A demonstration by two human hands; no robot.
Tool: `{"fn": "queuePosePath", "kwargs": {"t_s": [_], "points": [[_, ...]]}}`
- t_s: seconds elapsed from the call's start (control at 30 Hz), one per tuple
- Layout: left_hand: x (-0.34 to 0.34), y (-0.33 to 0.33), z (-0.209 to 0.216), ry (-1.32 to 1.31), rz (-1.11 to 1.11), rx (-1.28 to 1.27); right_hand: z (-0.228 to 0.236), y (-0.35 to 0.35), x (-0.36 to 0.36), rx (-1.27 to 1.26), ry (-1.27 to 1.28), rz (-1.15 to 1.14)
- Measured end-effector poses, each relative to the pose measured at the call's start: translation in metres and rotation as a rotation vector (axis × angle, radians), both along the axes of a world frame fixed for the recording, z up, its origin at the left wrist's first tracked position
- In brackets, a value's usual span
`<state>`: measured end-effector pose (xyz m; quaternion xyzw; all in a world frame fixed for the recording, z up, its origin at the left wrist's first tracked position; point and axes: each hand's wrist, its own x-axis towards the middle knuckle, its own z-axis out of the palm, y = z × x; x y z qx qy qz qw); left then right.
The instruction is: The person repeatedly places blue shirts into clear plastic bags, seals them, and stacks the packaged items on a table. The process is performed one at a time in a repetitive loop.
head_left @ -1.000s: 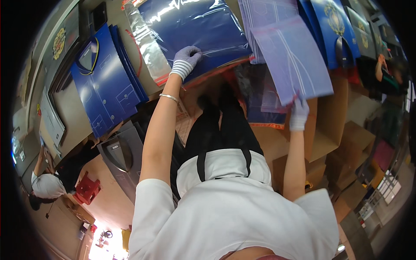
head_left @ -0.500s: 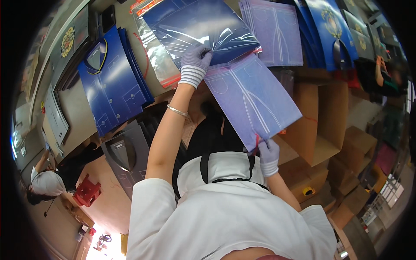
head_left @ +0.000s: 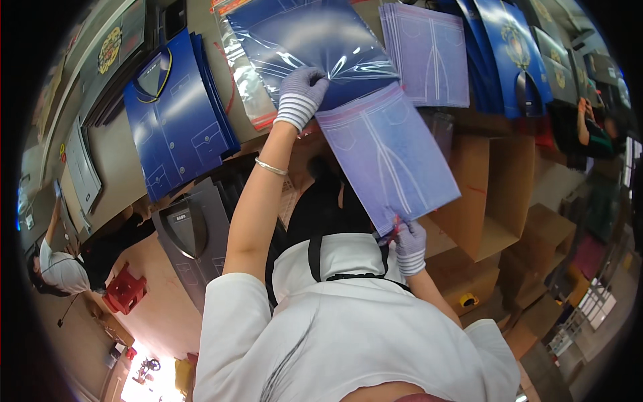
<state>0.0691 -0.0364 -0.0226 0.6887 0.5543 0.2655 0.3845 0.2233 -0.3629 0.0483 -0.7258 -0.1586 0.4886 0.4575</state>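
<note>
Right hand (head_left: 410, 246) grip pinches purple sheet (head_left: 388, 154) above table (head_left: 120, 194).

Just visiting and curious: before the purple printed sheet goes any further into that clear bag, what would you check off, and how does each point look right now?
1. Right hand grips the near corner of the purple sheet: ok.
2. Left hand holds the clear bag at its mouth: ok.
3. Sheet's far edge meets the bag opening: ok, though whether it is inside cannot tell.
4. Sheet lies flat, no fold showing: ok.
5. Bag already holds a dark blue printed sheet; room for another: cannot tell.
6. The stack of purple sheets lies beside the bag, apart from the held sheet: ok.
</note>
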Motion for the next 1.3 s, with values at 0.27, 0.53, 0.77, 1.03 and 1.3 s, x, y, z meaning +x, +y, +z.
{"fn": "queuePosePath", "kwargs": {"t_s": [0.27, 0.53, 0.77, 1.03, 1.3], "points": [[-0.002, 0.004, -0.004, -0.009, 0.036, -0.132, -0.003, -0.007, 0.000, -0.052, 0.003, 0.010], [-0.002, 0.005, 0.014, 0.030, -0.070, -0.025, -0.041, -0.001, 0.038, -0.083, 0.339, -0.059], [-0.004, -0.006, 0.029, 0.061, -0.192, -0.084, -0.002, 0.058, 0.059, 0.022, 0.224, -0.071], [-0.030, -0.001, 0.036, 0.089, -0.157, -0.081, -0.015, 0.079, 0.110, 0.084, -0.029, -0.050], [-0.006, -0.022, 0.041, 0.077, -0.231, -0.090, -0.010, 0.121, 0.016, 0.073, 0.137, -0.029]]}}
